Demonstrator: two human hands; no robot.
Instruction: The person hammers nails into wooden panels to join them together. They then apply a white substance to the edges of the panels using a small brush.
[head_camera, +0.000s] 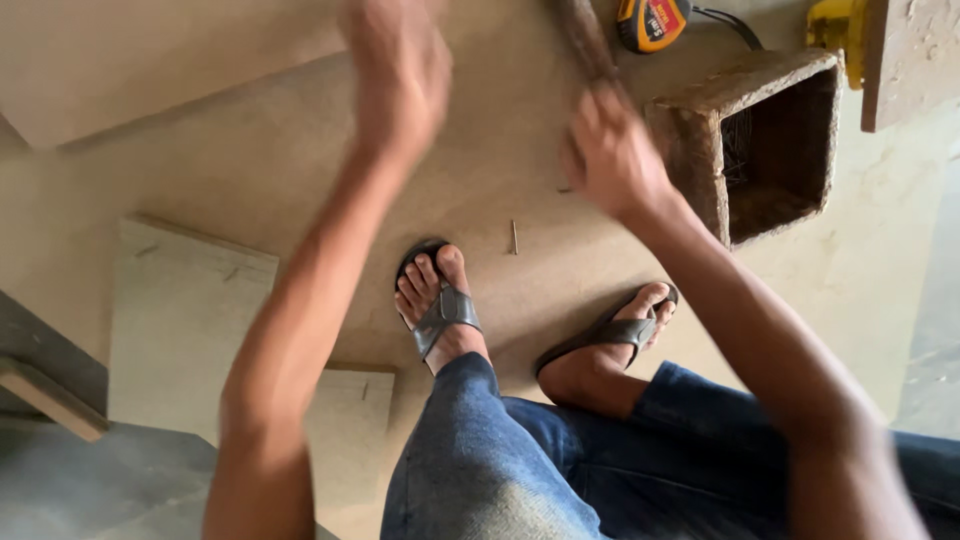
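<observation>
Right hand (612, 150) was closed around the lower end of a dark wooden stick (590, 40), whose long axis ran up and slightly left from the grip toward the frame's top edge. Left hand (398, 70) was raised well apart to the left, motion-blurred; whether its fingers were apart or together could not be told. Just right of the stick stood an open wooden box (760, 140); a yellow tape measure (650, 22) lay beyond it. A loose nail (514, 237) lay on the board (250, 150) near the sandalled feet (440, 300).
</observation>
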